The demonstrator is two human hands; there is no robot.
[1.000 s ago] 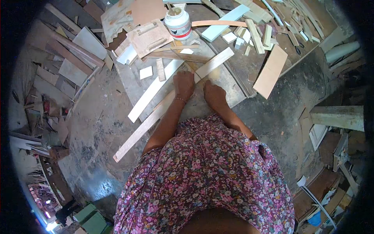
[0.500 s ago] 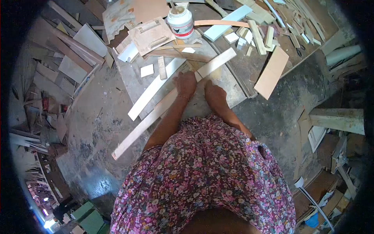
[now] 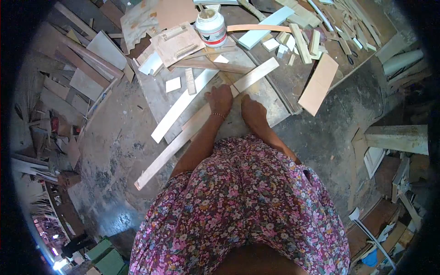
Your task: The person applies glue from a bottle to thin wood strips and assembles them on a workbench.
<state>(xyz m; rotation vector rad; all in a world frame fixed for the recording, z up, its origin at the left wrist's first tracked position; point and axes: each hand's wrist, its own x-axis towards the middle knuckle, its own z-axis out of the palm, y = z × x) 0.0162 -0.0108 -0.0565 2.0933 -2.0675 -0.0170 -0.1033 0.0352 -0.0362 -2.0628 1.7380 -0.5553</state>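
Observation:
A long pale wooden strip [image 3: 166, 155] lies slantwise across the near part of the worktable [image 3: 275, 98], its lower end sticking out past the edge. A dark line crosses the strip near my left hand [image 3: 220, 100]. That hand is closed over the strip's middle, fingertips on the wood. Just right of it and below the strip's upper part, my right hand [image 3: 253, 112] is curled; what its fingers hold, if anything, is hidden. A white board [image 3: 176, 112] lies left of the strip, beside a small wood block [image 3: 190, 81] and a white square piece [image 3: 173, 84].
An open white glue tub [image 3: 211, 34] stands at the back of the table near a plywood piece [image 3: 178, 43]. Wood offcuts [image 3: 300, 43] and a tan board [image 3: 318, 85] lie at right. Boards lean at left [image 3: 105, 50]. A pale beam [image 3: 396, 139] juts in at right.
My left hand and the strip have shifted very slightly right. The view has also moved a little. My right hand stays almost in place.

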